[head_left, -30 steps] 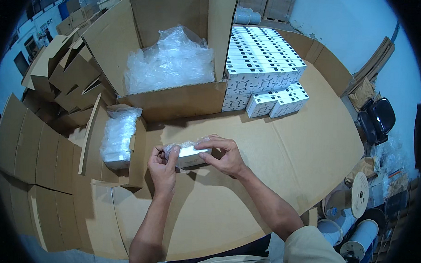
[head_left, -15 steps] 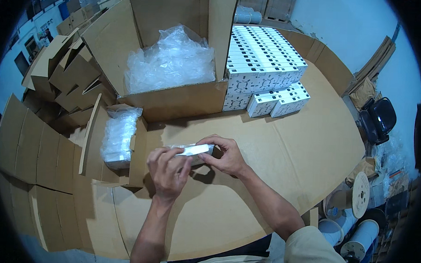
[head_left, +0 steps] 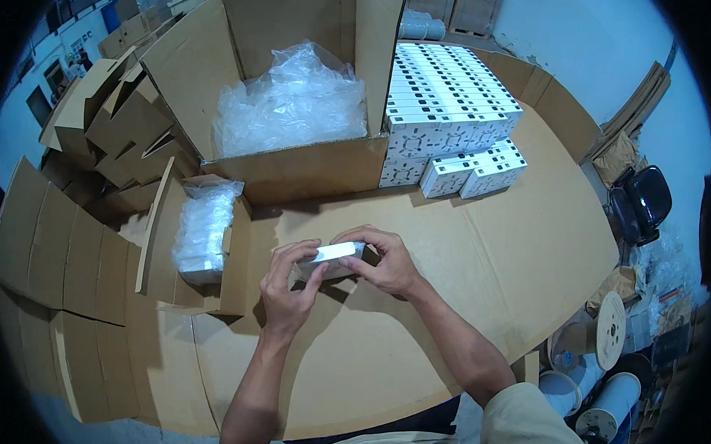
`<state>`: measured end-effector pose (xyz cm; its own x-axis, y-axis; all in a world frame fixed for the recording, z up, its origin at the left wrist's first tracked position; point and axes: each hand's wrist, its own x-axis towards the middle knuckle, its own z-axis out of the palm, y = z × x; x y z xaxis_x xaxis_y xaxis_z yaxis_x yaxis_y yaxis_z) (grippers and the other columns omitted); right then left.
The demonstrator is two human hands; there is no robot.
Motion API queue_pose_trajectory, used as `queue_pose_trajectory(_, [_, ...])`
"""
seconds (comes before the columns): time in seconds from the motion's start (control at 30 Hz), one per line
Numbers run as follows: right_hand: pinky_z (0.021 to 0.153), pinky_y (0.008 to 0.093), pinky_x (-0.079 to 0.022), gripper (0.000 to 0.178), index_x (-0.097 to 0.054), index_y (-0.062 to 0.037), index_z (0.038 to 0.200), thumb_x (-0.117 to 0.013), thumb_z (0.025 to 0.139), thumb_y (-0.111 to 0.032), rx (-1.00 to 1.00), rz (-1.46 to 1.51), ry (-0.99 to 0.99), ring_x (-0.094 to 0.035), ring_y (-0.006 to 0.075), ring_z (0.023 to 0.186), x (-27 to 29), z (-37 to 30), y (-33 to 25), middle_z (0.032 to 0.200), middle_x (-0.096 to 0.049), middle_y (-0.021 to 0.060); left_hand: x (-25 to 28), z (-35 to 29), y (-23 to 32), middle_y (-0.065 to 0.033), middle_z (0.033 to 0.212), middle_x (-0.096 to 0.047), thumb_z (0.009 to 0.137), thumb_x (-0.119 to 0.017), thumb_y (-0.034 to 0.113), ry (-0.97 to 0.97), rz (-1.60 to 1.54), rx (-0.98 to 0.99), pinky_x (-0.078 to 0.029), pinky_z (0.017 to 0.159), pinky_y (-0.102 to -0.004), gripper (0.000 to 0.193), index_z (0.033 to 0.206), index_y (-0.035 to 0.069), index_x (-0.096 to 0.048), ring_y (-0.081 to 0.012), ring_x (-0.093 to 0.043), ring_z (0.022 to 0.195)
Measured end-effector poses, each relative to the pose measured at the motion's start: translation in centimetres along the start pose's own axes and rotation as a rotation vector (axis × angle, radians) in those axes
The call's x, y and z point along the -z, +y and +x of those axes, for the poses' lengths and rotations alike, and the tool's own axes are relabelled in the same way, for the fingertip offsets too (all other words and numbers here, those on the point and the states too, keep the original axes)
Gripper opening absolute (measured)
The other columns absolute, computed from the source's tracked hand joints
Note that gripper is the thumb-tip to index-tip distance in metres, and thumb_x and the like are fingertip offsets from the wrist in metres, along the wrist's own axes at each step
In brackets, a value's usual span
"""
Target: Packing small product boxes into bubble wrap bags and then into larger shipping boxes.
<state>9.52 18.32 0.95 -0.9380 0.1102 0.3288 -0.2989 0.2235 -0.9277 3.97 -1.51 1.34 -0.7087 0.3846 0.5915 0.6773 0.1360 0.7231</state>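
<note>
The box [head_left: 335, 252] is between the two hands over the bench [head_left: 446, 319], with the fingers of the left hand [head_left: 289, 286] clamped on one end and those of the right hand [head_left: 384, 264] on the other. It looks light and fairly stiff, its glossy faces perhaps slippery; its short ends are likely the best hold, since hard squeezing at mid-face could dent it. Whether film covers it is hard to tell. Left stands an open tray [head_left: 236, 280] of wrapped packs [head_left: 204, 232]; beyond, a carton [head_left: 302, 173] of clear bags [head_left: 289, 110] walls off the far side, beside stacked white boxes [head_left: 446, 100].
</note>
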Motion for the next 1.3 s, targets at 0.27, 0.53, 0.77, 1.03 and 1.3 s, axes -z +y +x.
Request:
queue_pose_trajectory(0.27, [0.078,0.0320,-0.056,0.030,-0.071,-0.0024,0.119,-0.072,0.089,-0.003,-0.001,-0.130,-0.033,-0.064,0.0184,0.099,0.8,0.2,-2.0,0.114,-0.070,0.0108,0.2,0.0,-1.6,-0.0121,0.119,-0.067,0.089,-0.075,-0.003,-0.025,-0.475,0.301,-0.054,0.094,-0.0319,0.039,0.123,0.001,-0.057,-0.0182,-0.063,0.112])
queue_pose_trajectory(0.53, [0.071,0.0354,-0.056,0.029,-0.070,-0.0047,0.119,-0.072,0.090,-0.006,0.017,-0.303,-0.129,-0.067,0.0255,0.086,1.3,0.4,-4.1,0.104,-0.071,0.0113,0.7,0.0,-1.5,-0.0064,0.113,-0.066,0.090,-0.075,-0.002,-0.088,-0.535,0.508,-0.053,0.092,-0.0278,0.036,0.122,0.001,-0.060,-0.0134,-0.063,0.106])
queue_pose_trajectory(0.77, [0.072,0.0329,-0.059,0.022,-0.066,-0.0002,0.116,-0.069,0.094,-0.005,0.005,-0.346,-0.064,-0.070,0.0231,0.084,0.0,-0.1,-3.7,0.103,-0.071,0.0148,0.4,-3.1,-0.6,-0.0164,0.130,-0.060,0.089,-0.077,0.010,-0.038,-0.212,0.465,-0.050,0.101,-0.0384,0.067,0.146,0.001,-0.042,-0.0267,-0.062,0.116])
queue_pose_trajectory(1.03, [0.080,0.0315,-0.063,0.030,-0.055,0.0042,0.125,-0.063,0.096,0.005,-0.017,0.095,0.080,-0.070,0.0179,0.091,-3.8,1.4,-3.8,0.109,-0.066,0.0147,6.0,-10.0,4.3,-0.0228,0.153,-0.043,0.087,-0.077,0.022,-0.359,0.449,0.214,-0.034,0.117,-0.0505,0.073,0.147,-0.001,-0.044,-0.0412,-0.040,0.142])
queue_pose_trajectory(1.3, [0.079,0.0294,-0.060,0.034,-0.048,0.0022,0.123,-0.063,0.093,0.011,0.228,0.367,0.059,-0.071,0.0200,0.096,-12.5,3.7,-6.2,0.106,-0.063,0.0136,8.1,-12.5,6.7,-0.0158,0.153,-0.044,0.092,-0.069,0.038,-0.447,0.608,0.258,-0.032,0.117,-0.0555,0.066,0.145,0.004,-0.049,-0.0386,-0.040,0.140])
